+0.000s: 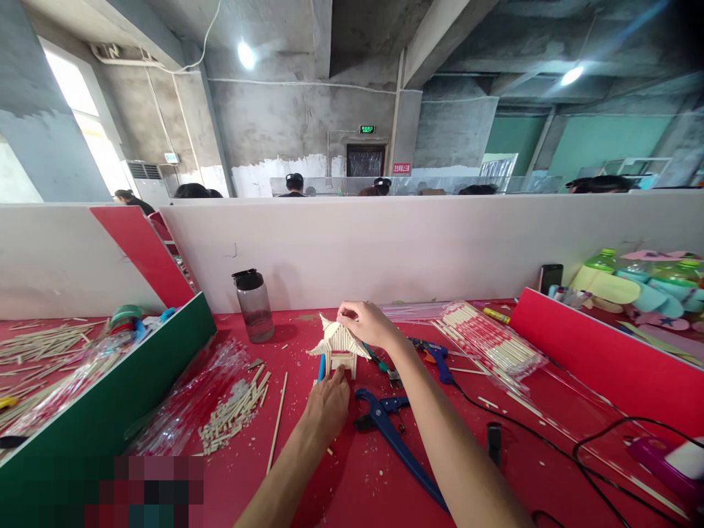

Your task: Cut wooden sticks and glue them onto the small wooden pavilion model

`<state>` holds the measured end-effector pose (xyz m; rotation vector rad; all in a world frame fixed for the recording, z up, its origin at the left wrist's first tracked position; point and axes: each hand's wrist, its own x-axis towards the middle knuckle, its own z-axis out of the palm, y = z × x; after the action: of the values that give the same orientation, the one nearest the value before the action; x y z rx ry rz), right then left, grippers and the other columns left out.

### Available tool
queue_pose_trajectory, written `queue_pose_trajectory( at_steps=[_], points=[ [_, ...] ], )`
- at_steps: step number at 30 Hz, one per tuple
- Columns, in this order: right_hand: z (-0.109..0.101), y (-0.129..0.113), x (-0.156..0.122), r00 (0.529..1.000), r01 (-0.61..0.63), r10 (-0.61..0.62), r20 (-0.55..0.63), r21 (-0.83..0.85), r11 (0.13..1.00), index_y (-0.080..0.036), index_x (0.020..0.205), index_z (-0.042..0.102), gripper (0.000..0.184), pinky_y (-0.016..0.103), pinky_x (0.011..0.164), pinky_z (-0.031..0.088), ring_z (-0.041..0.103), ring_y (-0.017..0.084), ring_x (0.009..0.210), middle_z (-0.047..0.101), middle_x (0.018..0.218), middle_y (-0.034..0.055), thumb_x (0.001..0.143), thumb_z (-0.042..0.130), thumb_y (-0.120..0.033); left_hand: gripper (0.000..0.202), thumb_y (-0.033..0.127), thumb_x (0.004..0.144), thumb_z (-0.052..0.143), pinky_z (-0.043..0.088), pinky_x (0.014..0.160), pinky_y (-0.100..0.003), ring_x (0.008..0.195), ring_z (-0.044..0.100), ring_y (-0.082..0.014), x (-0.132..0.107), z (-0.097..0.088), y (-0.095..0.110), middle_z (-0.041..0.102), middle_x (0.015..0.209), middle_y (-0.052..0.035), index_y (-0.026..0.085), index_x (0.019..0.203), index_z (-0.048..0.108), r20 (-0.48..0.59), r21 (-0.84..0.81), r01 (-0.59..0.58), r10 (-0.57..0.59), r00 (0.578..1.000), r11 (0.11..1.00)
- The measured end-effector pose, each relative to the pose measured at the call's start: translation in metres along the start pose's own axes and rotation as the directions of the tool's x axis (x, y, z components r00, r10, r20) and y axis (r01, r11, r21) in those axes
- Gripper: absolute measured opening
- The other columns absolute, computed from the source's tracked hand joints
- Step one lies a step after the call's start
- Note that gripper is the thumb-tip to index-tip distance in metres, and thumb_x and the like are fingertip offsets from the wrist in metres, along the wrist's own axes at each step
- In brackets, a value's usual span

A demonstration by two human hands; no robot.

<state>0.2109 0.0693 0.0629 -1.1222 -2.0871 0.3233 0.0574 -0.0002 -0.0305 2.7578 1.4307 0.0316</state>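
A small pavilion model (344,342) built of pale wooden sticks, with upturned roof corners, stands on the red table in front of me. My left hand (330,400) is at its base, the fingers closed on the lower front. At the top of the roof is my right hand (366,323), its fingers pinched together; whatever lies between the fingertips is hidden. Close by on the right lie a blue-handled pipe cutter (393,436) and green-handled pliers (382,363), the latter partly behind my right wrist. A blue stick-like object (322,367) shows just left of the model.
Cut sticks (234,418) and plastic wrap (187,403) lie left, below a water bottle (255,308). Right are a glue gun (437,359), its black cable, and bundled sticks (489,337). Dividers (352,249) enclose the table; people's heads show beyond.
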Motion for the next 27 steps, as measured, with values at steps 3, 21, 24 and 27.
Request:
queue_pose_trajectory(
  at_steps=[3,21,24,27],
  points=[
    [0.0,0.0,0.0,1.0,0.002,-0.002,0.0,0.007,1.0,-0.021,0.082,0.067,0.015,0.022,0.069,0.039,0.058,0.013,0.069,0.068,0.076,0.0003,0.089,0.055,-0.027,0.043,0.003,0.083,0.04,0.043,0.105,-0.034,0.132,0.048,-0.0234,0.0,-0.003,-0.001,0.057,0.137,-0.0155,0.014,0.12,0.061,0.022,-0.013,0.027,-0.027,0.999,1.0],
    [0.0,0.001,0.0,1.0,0.009,-0.009,-0.004,0.005,1.0,-0.021,0.081,0.066,0.015,0.022,0.066,0.038,0.057,0.013,0.069,0.067,0.075,0.0001,0.089,0.054,-0.027,0.059,0.001,0.089,0.032,0.056,0.082,-0.039,0.109,0.064,-0.0313,0.016,-0.009,0.01,0.051,0.142,-0.0217,0.016,0.144,0.044,-0.008,0.004,0.232,-0.232,0.973,0.973],
    [0.0,0.001,0.0,1.0,0.014,-0.014,-0.002,0.005,1.0,-0.021,0.081,0.065,0.015,0.022,0.067,0.038,0.057,0.013,0.069,0.067,0.074,0.0,0.089,0.054,-0.026,0.054,0.002,0.09,0.03,0.056,0.081,-0.039,0.107,0.066,-0.0317,0.019,-0.011,0.012,0.056,0.136,-0.021,0.016,0.138,0.051,0.021,-0.023,0.252,-0.251,0.968,0.968],
    [0.0,0.001,0.001,1.0,0.012,-0.012,0.001,0.004,1.0,-0.02,0.081,0.065,0.015,0.022,0.067,0.038,0.057,0.013,0.069,0.067,0.075,-0.0001,0.089,0.054,-0.026,0.051,0.002,0.091,0.032,0.057,0.077,-0.039,0.103,0.067,-0.0322,0.02,-0.012,0.013,0.055,0.136,-0.0217,0.015,0.136,0.053,0.017,-0.015,0.267,-0.267,0.963,0.963]
  ],
)
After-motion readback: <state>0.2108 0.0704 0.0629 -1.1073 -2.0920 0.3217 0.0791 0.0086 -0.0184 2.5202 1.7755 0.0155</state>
